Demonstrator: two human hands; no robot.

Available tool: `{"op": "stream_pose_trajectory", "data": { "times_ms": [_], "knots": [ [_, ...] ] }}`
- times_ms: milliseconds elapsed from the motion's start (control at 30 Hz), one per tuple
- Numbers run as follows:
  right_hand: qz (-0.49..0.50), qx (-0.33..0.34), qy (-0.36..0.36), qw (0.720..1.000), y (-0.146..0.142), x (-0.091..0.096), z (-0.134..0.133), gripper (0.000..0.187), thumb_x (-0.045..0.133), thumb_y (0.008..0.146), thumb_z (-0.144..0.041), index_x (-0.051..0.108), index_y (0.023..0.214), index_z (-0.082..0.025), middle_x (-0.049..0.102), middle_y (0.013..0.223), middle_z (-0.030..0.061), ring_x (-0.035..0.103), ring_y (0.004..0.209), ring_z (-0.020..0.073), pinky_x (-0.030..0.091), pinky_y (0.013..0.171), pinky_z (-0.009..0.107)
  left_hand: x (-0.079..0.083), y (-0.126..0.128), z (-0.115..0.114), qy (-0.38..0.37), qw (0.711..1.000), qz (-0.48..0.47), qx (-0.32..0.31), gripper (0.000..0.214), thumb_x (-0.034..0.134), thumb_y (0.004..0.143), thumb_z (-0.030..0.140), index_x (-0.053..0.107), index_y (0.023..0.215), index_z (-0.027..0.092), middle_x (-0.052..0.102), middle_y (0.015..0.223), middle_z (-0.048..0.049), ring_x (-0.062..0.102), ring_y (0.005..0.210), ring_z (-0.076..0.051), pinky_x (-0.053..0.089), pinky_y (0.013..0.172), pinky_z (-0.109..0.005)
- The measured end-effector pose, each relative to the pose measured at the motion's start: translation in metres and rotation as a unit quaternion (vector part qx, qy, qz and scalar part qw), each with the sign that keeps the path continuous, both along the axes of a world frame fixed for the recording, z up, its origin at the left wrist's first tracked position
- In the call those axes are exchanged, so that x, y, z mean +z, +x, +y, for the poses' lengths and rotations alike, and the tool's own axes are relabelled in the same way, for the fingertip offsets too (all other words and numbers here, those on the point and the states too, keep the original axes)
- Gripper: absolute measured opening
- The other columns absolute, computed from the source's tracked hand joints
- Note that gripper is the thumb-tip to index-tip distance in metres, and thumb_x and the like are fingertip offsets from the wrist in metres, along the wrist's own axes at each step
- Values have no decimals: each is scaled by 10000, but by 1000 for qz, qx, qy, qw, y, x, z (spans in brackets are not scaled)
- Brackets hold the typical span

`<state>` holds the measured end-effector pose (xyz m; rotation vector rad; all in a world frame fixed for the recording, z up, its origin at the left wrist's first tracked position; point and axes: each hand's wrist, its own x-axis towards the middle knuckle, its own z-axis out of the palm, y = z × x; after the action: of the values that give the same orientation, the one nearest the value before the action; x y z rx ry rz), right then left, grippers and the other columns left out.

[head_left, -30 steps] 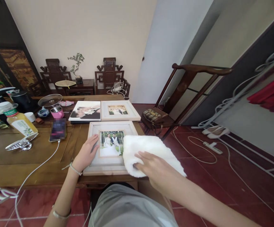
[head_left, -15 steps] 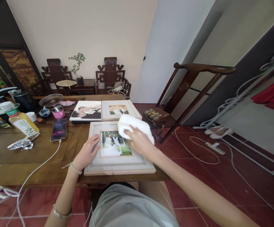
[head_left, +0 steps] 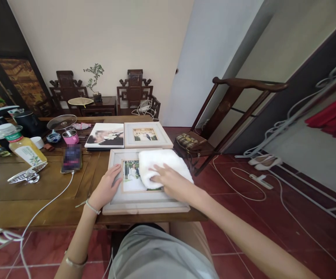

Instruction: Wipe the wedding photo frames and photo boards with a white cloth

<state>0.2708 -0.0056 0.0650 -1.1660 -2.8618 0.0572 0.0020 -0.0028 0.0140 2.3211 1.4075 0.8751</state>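
the nearer frame (head_left: 147,199) lies face up (top away), long axis apparently crosswise.

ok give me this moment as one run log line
left hand: on left side of near frame | right hand: holding white cloth over part of its photo | beyond: second frame

Grey top (head_left: 159,255) — silver bangle (head_left: 74,265)

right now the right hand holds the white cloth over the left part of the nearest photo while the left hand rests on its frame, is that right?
Not quite: in the head view, the right hand holds the white cloth over the right part of the nearest photo, while the left hand rests on its frame.
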Motion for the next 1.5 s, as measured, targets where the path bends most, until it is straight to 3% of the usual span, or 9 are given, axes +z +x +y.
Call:
{"op": "stream_pose_trajectory", "data": {
  "times_ms": [200,333,600,767,900,1067,1300,1400,1500],
  "knots": [
    [19,12,-96,995,9,23,-71,640,378,602,91,662,1104,-187,511,1367,128,400,1322,247,319,1088,448,1,2,-2,-2,1000,2,-2,426,419,929,314,516,1313,158,495,1398,-120,410,1334,-231,320,1125,-445],
    [46,13,-110,993,7,22,-79,650,372,600,81,658,1116,-194,509,1375,117,401,1326,218,325,1099,415,1,2,-2,-2,1000,7,-4,434,420,930,328,522,1308,140,495,1395,-131,408,1335,-237,321,1126,-434],
    [101,-32,12,994,-1,-19,4,669,380,590,86,621,1183,-110,436,1426,174,296,1379,279,228,1124,520,1,-1,-2,-4,1000,21,-11,438,418,931,310,514,1315,122,469,1417,-136,392,1345,-239,312,1131,-436],
    [115,-84,72,987,-4,-21,65,646,383,638,86,578,1237,-57,443,1411,206,266,1388,300,228,1119,516,2,-2,-2,0,1000,24,-14,419,427,930,304,521,1311,156,477,1415,-111,402,1339,-239,326,1124,-439],
    [76,-68,56,993,-10,-20,79,701,373,622,107,580,1251,-121,414,1450,138,235,1397,314,231,1095,565,1,-2,-1,4,1000,20,-12,410,426,929,292,528,1303,157,486,1407,-111,409,1335,-235,330,1122,-440],
    [36,-9,-24,999,-11,-14,29,727,372,576,117,616,1206,-154,406,1458,123,209,1406,307,210,1097,581,-2,-2,0,6,1000,15,-10,423,426,926,297,526,1304,134,485,1405,-129,408,1334,-241,324,1124,-443],
    [50,41,-139,988,2,25,-73,645,372,625,91,640,1144,-182,443,1435,108,292,1382,258,264,1121,485,-3,-1,-1,8,1000,14,-7,421,426,929,304,527,1303,139,491,1401,-125,411,1333,-242,327,1124,-440],
    [62,53,-156,984,0,28,-90,642,367,625,88,641,1141,-179,410,1461,91,245,1402,248,237,1141,473,-2,-1,-1,11,1000,17,-9,415,424,930,296,522,1307,153,488,1405,-118,412,1332,-237,333,1120,-444],
    [74,44,-144,986,-6,14,-81,702,358,597,96,617,1189,-176,375,1482,88,194,1415,258,216,1142,506,-2,-1,-1,12,1000,23,-10,417,420,930,291,517,1312,157,487,1406,-114,411,1333,-232,332,1121,-439]
  ]
}}
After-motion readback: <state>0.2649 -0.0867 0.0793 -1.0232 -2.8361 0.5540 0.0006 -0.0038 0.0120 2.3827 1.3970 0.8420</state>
